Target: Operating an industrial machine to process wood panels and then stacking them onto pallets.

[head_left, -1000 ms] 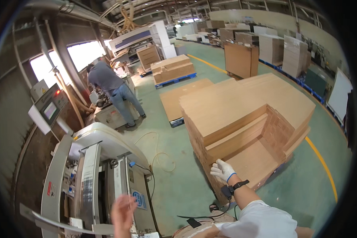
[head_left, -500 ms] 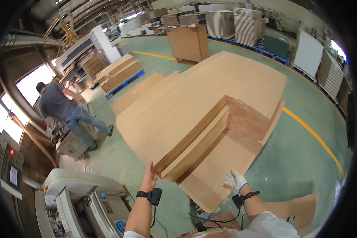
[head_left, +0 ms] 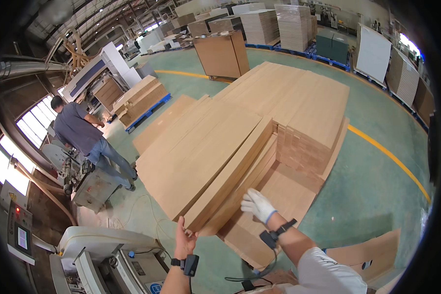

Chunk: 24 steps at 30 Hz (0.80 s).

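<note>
A broad stack of light wooden boards (head_left: 201, 154) lies ahead of me. Along its near right side runs a row of long boards (head_left: 232, 174), parted from the stack by a narrow dark gap. My bare left hand (head_left: 185, 240) is closed around the near end of this row, thumb up and fingers curled at the end face. My right hand (head_left: 257, 206), in a white glove, hovers beside the row's right side with fingers stretched out, holding nothing. Under it lies a flat brown sheet (head_left: 279, 196). Black straps with small dark boxes sit on both wrists.
A light-coloured machine (head_left: 108, 240) with a control panel (head_left: 21, 230) stands at near left. Farther left, a person (head_left: 86, 130) works at another machine. Cardboard (head_left: 367, 255) lies near right. Wrapped board stacks (head_left: 291, 29) and a brown cabinet-like block (head_left: 223, 54) stand behind.
The row of boards has shifted, and a gap now shows along its left side. My right hand has moved left and forward toward the row. My left hand stays at its near end.
</note>
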### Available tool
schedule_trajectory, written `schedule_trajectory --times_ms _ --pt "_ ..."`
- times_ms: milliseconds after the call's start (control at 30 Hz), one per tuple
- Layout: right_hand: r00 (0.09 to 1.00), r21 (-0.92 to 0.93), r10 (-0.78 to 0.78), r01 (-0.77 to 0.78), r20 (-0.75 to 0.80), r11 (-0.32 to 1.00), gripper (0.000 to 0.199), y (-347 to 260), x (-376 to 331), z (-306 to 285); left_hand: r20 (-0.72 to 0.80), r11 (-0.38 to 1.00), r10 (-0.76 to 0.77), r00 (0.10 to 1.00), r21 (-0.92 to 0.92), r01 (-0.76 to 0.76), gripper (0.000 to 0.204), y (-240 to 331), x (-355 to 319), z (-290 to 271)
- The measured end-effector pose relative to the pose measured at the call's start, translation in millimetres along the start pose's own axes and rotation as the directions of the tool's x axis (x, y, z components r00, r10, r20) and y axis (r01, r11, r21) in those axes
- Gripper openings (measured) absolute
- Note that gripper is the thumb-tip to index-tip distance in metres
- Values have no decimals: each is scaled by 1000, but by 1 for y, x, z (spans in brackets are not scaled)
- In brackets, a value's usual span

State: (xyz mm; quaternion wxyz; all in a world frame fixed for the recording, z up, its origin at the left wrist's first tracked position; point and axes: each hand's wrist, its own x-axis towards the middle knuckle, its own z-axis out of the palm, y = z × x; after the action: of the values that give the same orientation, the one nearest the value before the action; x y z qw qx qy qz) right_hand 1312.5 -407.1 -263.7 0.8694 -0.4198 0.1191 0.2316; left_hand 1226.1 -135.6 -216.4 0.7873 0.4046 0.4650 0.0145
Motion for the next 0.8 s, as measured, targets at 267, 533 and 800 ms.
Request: schedule_trajectory --times_ms 267,533,800 --pt "951 36 -27 40 -307 999 91 -24 42 50 148 1000 6 989 16 -9 42 -33 -24 -37" --pt "970 26 -123 131 -209 991 68 -33 56 36 146 961 185 972 181 -211 81 -22 -120 -124" --pt "980 343 196 -191 20 920 61 46 -46 100 90 703 652 753 -442 -557 76 8 -172 -214"
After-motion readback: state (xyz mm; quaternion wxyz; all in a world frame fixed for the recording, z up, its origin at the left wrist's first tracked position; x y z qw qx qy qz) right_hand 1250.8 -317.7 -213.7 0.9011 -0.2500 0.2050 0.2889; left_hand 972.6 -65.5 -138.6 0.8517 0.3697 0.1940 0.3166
